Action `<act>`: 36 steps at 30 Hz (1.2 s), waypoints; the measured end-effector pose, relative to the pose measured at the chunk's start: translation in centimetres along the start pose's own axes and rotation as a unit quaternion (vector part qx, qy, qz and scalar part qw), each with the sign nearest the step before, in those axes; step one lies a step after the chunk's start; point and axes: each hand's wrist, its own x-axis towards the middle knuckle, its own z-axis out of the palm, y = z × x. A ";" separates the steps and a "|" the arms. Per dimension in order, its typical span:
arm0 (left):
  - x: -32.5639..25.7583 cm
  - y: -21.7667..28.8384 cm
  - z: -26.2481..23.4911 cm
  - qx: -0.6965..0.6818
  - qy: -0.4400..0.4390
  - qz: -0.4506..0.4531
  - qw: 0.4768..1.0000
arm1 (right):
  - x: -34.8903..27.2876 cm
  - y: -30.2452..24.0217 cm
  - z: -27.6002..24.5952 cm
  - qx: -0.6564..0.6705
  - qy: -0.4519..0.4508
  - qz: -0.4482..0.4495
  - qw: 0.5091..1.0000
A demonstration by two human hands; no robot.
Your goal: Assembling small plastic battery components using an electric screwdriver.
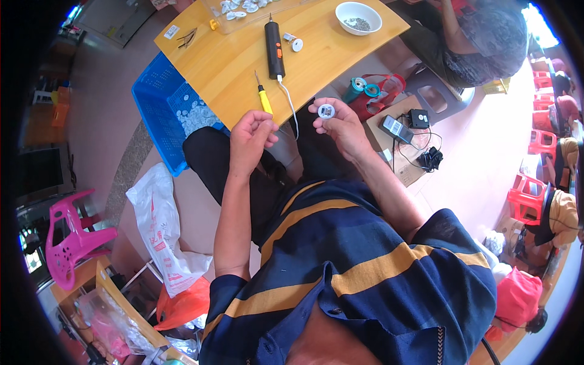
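Observation:
My right hand (342, 126) grips a small round white part (326, 111) with a dark centre, held between thumb and fingers just off the table's near edge. My left hand (250, 139) is beside it to the left, its fingers curled and pinched together; whatever they may hold is too small to make out. Just beyond the left fingertips lies a yellow-handled screwdriver (264, 100) on the wooden table (225, 67). A black electric screwdriver (275, 52) with orange buttons lies farther back, and its white cable (288, 100) hangs over the near edge.
A white bowl (342, 13) of small metal pieces and a white round part (297, 45) are on the table. A blue basket (159, 131) of white pieces stands at left. Cups (354, 90) and cardboard (409, 173) with wired devices lie right. Another person (486, 42) sits far right.

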 end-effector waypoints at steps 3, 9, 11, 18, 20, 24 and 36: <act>0.1 0.1 -0.2 0.007 -0.006 0.009 1.000 | 0.0 -0.2 0.0 0.004 0.005 0.003 1.000; 0.1 0.0 -0.2 0.008 -0.010 0.015 1.000 | -0.1 -0.2 -0.2 0.018 0.007 0.007 1.000; 0.0 0.0 -0.1 0.011 -0.010 0.019 1.000 | -0.2 -0.3 -0.2 0.020 0.007 0.009 1.000; -0.1 0.0 -0.1 0.012 -0.011 0.020 1.000 | -0.2 -0.1 -0.4 0.029 -0.002 0.001 1.000; -0.2 0.1 -0.2 0.016 -0.012 0.021 1.000 | -0.2 -0.1 -0.2 0.043 0.006 0.003 0.999; -0.2 0.1 -0.2 0.008 -0.014 0.021 1.000 | 0.1 0.0 -0.2 0.023 0.007 -0.008 1.000; 0.1 0.4 0.4 -0.006 -0.015 0.009 1.000 | 0.7 -1.7 -1.5 0.020 0.045 -0.015 0.999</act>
